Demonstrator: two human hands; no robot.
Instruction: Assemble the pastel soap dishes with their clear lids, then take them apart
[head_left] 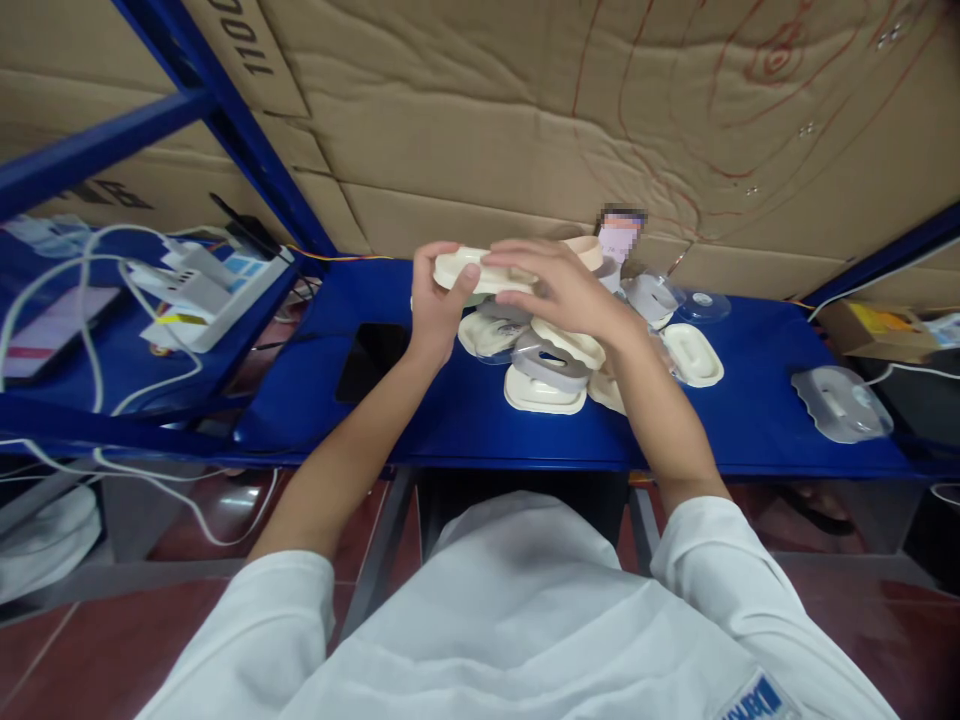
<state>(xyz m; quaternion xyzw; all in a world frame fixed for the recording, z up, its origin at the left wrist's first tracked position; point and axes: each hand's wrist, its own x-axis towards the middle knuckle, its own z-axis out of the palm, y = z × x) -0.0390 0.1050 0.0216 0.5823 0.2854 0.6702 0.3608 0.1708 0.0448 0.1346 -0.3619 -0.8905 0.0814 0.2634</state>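
A cream plastic soap dish (474, 262) is raised above the blue table, tilted towards me. My left hand (439, 300) grips its left end, with the thumb across the front and the fingers behind. At its right end, my right hand (559, 285) has its fingers over the top and the thumb below, slightly blurred. Below them lies a loose pile of similar pieces: a cream dish (544, 392), a grey oval-slotted piece (551, 362) and a clear cover (491, 345). Another cream dish (694, 355) rests right of my right forearm.
A black phone (371, 362) lies left of the pile. White cables run from a power strip (225, 290) at far left. One clear-covered grey dish (844, 403) sits near the right end of the blue table (757, 420). Cardboard (450, 120) walls the back.
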